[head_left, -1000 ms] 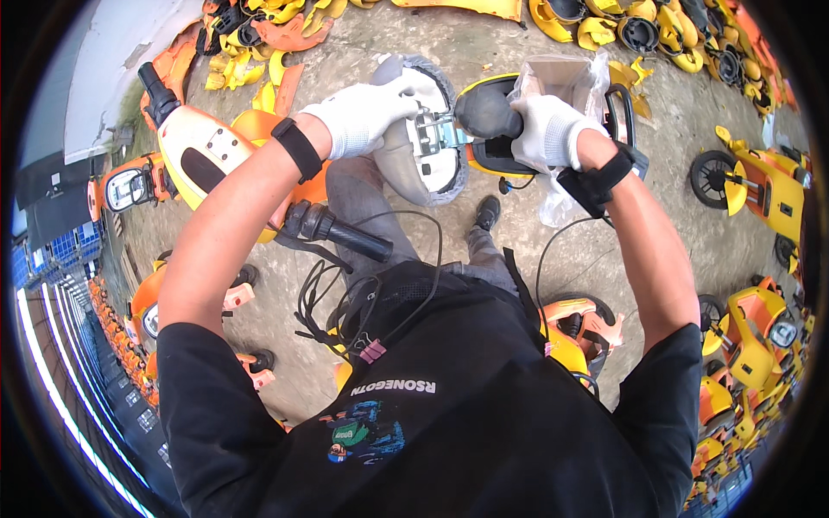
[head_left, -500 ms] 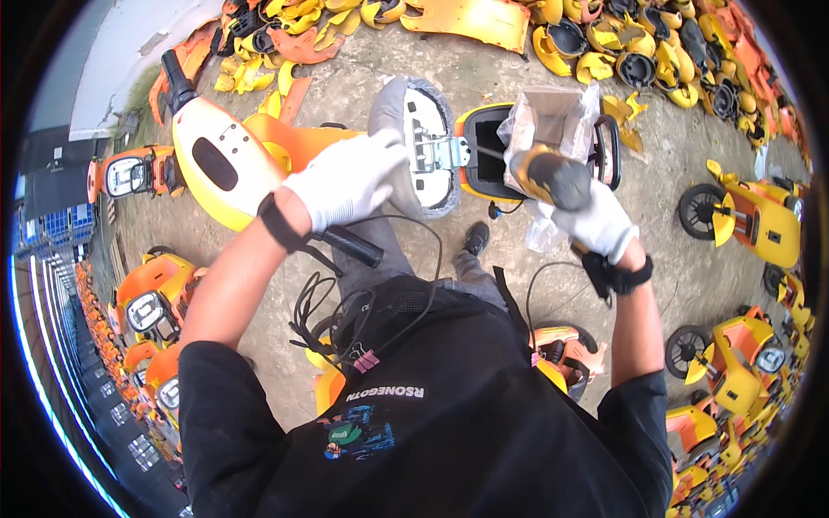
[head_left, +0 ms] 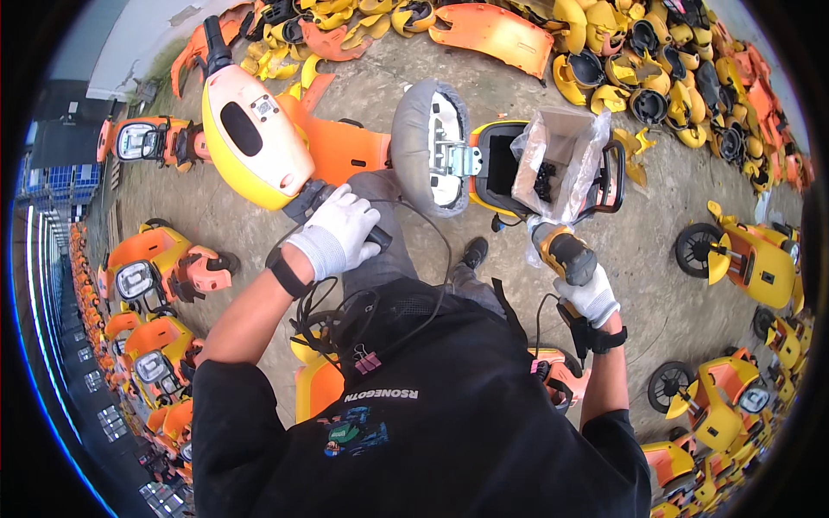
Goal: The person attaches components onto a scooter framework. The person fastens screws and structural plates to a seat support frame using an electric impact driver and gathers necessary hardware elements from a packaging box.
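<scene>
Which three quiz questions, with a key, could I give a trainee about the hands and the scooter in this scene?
1. Multiple choice: what does the right hand hold?
A) a hammer
B) a yellow-and-black power tool
C) a paintbrush
2. True or false: the left hand covers part of a black handlebar grip.
3. Short answer: is the grey-covered seat folded open or closed down, and what shows it?

Key:
1. B
2. True
3. Folded open; its white underside and a metal hinge bracket are in view.
</scene>
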Tool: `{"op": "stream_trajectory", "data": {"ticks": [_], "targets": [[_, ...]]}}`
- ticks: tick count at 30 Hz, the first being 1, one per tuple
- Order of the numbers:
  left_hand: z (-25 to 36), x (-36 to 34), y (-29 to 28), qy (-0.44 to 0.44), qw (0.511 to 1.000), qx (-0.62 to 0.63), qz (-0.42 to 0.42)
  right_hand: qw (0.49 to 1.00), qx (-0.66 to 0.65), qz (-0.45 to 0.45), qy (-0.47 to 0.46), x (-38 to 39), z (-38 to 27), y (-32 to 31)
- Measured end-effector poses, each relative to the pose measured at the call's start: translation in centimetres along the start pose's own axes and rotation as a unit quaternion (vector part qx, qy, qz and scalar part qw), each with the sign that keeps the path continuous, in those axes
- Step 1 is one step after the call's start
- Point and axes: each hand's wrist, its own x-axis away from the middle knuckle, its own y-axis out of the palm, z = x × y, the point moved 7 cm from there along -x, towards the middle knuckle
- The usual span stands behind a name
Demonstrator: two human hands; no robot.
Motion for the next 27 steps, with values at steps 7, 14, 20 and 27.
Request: {"op": "stream_trajectory", "data": {"ticks": [7, 14, 20, 27], "targets": [[0.3, 0.1, 0.9, -0.002, 0.999, -0.018, 0.029, 0.998, 0.054, 0.014, -0.018, 0.6, 0.2, 0.9], [0.5, -0.1, 1.2, 0.036, 0.998, 0.000, 0.048, 0.999, 0.038, 0.030, -0.010, 2.4, 0.5, 2.0], [1.1, 0.1, 2.1, 0.085, 0.987, 0.004, 0.134, 0.981, 0.111, 0.079, -0.135, 5.3, -2.8, 2.9], [1.8, 0.6, 2.3, 0.095, 0.979, 0.000, 0.181, 0.978, -0.117, 0.169, 0.021, 9.7, -3.6, 3.6]]}}
